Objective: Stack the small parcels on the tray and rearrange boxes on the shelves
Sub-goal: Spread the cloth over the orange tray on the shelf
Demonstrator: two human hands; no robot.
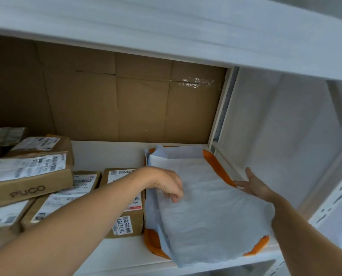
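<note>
- Tray [152, 244] on the shelf's [116, 253] right, under a loose paper sheet [206, 216]: flatten it squarely before loading, I judge.
- Left hand [166, 184]: fingers curled onto the sheet's left edge; pinching or pressing, cannot tell.
- Right hand [255, 186]: fingers spread at the tray's right rim.
- Parcels [126, 224] lie just left of the tray.
</note>
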